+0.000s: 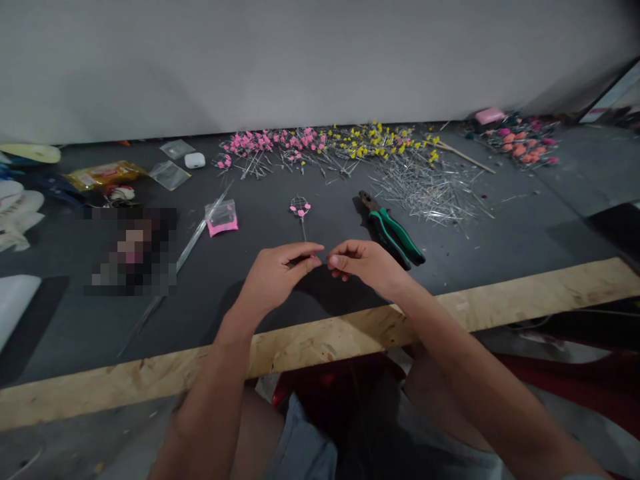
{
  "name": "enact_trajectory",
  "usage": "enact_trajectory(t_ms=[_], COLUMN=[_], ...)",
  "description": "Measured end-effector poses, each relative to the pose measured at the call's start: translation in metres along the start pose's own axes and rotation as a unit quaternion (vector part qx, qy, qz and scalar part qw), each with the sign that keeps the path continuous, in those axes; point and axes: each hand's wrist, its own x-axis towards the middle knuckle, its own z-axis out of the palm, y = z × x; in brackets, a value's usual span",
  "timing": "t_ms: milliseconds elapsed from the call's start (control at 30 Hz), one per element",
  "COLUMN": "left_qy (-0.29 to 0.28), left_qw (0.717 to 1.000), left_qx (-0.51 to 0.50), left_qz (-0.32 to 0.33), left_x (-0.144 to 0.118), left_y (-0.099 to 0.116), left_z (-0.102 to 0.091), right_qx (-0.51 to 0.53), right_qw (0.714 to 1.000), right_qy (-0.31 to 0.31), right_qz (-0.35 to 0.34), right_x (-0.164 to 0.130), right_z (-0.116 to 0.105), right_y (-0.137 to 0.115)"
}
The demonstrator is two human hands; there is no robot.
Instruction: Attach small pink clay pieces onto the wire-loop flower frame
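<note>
My left hand (pixel 283 270) and my right hand (pixel 363 263) hover close together over the dark table, near its front edge. The thumb and forefinger of the left hand come together at the tips; anything between them is too small to tell. On the right, the fingers are curled in a pinch, and what they hold, if anything, cannot be made out. Just beyond the left hand lies a round wire piece (pixel 300 207) with pink beads and a twisted wire stem that passes behind that hand. Green-handled pliers (pixel 393 230) lie just beyond the right hand.
Behind are pink-beaded wire stems (pixel 255 143), yellow-beaded stems (pixel 373 140) and a pile of loose wires (pixel 433 187). A bag of pink beads (pixel 221 218) and long wires (pixel 193 240) lie left. Orange and magenta pieces (pixel 527 143) sit far right. A wooden edge (pixel 320 343) borders the front.
</note>
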Motion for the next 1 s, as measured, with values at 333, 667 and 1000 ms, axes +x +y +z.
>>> enact_trajectory(t_ms=[333, 667, 1000], left_qy=[0.016, 0.03, 0.068], left_qw=[0.998, 0.997, 0.993], left_qx=[0.009, 0.064, -0.087], left_qz=[0.063, 0.04, -0.044], left_x=[-0.002, -0.004, 0.0], left_y=[0.009, 0.015, 0.001], left_z=[0.014, 0.016, 0.015], right_qx=[0.088, 0.099, 0.176], right_qw=[0.996, 0.994, 0.982], right_qy=[0.032, 0.044, 0.065], right_qz=[-0.004, 0.006, 0.008], right_x=[-0.001, 0.0, -0.001], right_z=[0.009, 0.012, 0.009], right_y=[0.003, 0.002, -0.003])
